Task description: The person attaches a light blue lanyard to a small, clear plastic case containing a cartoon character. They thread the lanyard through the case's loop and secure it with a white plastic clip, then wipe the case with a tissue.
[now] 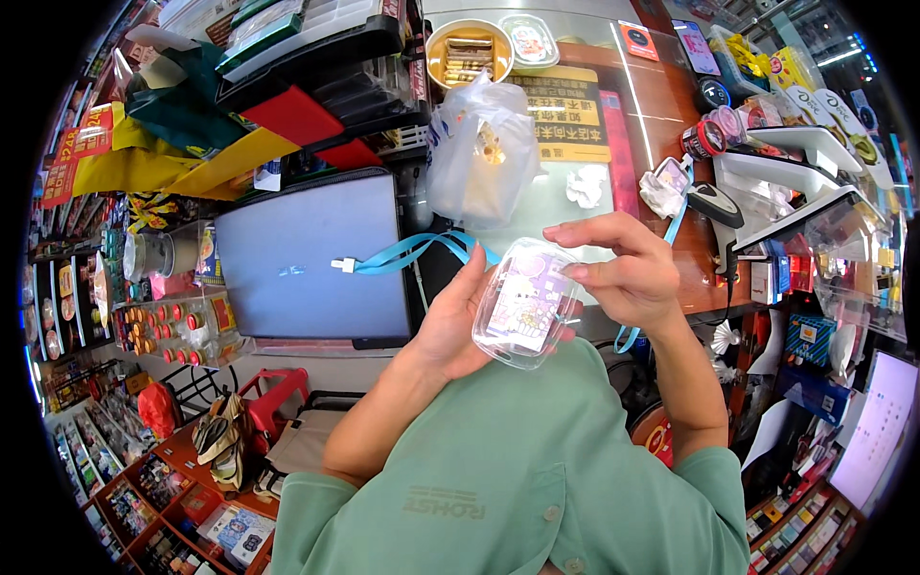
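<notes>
A clear plastic case (525, 305), rounded at its corners, holds a purple-and-white card with a cartoon picture. It lies tilted across my left hand (450, 326), whose fingers go under it and whose thumb runs along its left side. My right hand (628, 268) has its bent fingers at the upper right corner of the case, gripping the edge. Behind my left hand a light blue lanyard (422, 247) loops out over a dark laptop-like panel (307, 259), its white end resting on the surface. The underside of the case is hidden.
A white plastic bag (482, 153) and a round tin of wrapped sticks (470, 53) stand ahead on the counter. Crumpled tissue (586, 185) lies nearby. To the right are a barcode scanner (717, 204) and a phone (696, 48). A tray of red-capped jars (182, 329) sits left.
</notes>
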Available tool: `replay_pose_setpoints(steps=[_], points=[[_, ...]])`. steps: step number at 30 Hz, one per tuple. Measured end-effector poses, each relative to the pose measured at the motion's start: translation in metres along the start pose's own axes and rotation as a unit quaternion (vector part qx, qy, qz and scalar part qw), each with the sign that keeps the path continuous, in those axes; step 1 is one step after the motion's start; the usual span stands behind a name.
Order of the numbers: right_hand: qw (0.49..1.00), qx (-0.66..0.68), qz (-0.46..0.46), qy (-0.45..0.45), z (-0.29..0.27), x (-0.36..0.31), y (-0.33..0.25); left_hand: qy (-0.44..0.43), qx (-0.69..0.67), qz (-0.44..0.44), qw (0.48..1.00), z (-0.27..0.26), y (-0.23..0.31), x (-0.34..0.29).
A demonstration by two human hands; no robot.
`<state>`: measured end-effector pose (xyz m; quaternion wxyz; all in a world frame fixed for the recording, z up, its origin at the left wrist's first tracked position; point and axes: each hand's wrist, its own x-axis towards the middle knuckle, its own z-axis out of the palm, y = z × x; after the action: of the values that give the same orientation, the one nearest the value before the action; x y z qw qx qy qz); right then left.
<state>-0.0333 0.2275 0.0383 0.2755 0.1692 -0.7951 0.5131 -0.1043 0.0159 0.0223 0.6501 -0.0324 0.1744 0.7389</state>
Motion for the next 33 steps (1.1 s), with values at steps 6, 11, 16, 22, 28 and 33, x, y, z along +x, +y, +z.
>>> replay_pose_setpoints(steps=[6, 11, 16, 22, 28, 33], points=[[0.998, -0.052, -0.039, -0.015, 0.003, 0.009, 0.004, -0.028, 0.005, 0.022, 0.999, -0.001, 0.0, -0.003], [0.996, -0.075, -0.037, -0.023, 0.003, 0.013, 0.003, 0.001, 0.016, 0.038, 0.999, 0.002, 0.001, -0.003], [0.994, -0.093, -0.054, -0.005, 0.006, 0.016, 0.003, 0.01, 0.0, 0.031, 0.999, 0.004, 0.002, -0.003], [0.99, -0.114, -0.075, 0.022, 0.01, 0.021, 0.007, -0.028, -0.025, 0.031, 0.999, 0.006, 0.003, -0.005], [0.991, -0.107, -0.075, 0.026, 0.014, 0.018, 0.013, -0.001, -0.014, 0.055, 0.998, 0.003, 0.002, -0.005], [0.992, -0.106, -0.06, 0.017, 0.015, 0.02, 0.011, 0.012, -0.027, 0.064, 0.997, 0.002, 0.002, -0.005]])
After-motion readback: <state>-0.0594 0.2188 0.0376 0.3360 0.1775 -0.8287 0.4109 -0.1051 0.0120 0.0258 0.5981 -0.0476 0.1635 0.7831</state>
